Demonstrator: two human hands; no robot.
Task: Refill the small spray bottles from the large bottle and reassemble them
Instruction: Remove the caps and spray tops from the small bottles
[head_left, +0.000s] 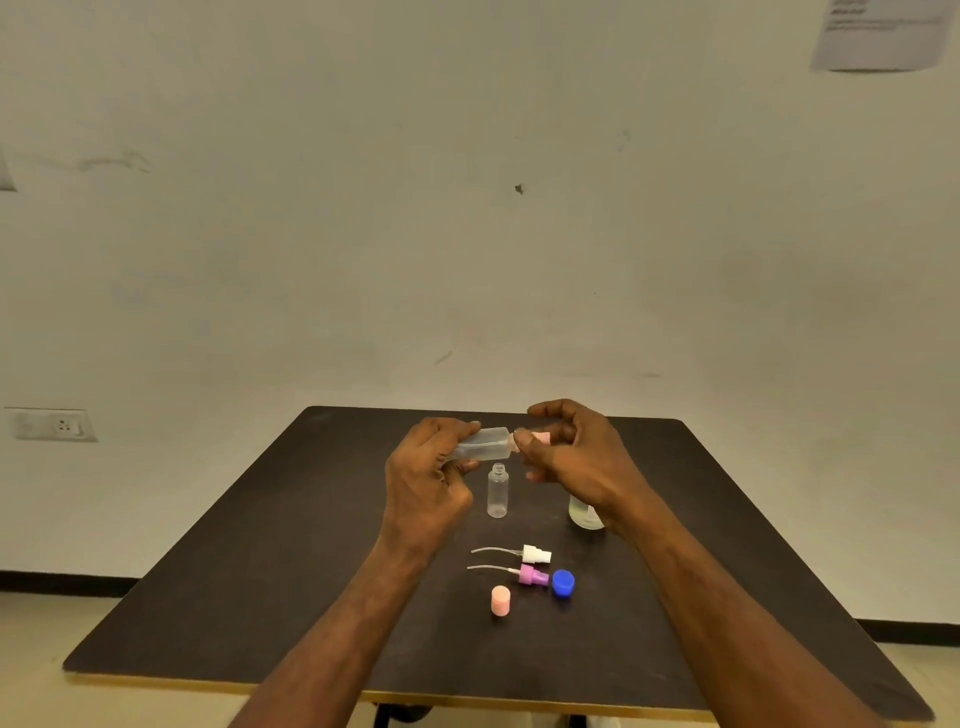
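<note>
Clear plastic in the left hand: the left hand is closed around a small spray bottle, held on its side above the far half of the table, neck pointing right.
Right hand: the right hand pinches a pink spray head at that bottle's neck, thumb and fingertips closed on it; whether it is being screwed on or off cannot be told.
Open bottle: a second small bottle stands upright on the table just below the hands, headless; it looks empty, though the clear plastic makes that hard to judge.
Loose heads: a white spray head and a purple spray head lie near the front, dip tubes trailing left, not yet fitted.
Caps: a pink cap stands nearest; a blue cap lies right of the purple head.
Large bottle: the large bottle stands to the right, mostly hidden behind the right wrist, with pale liquid in its base.
Progress, as a judgement: early to middle. At most one bottle is being dealt with; the standing one needs filling, and heads and caps remain to go on.
</note>
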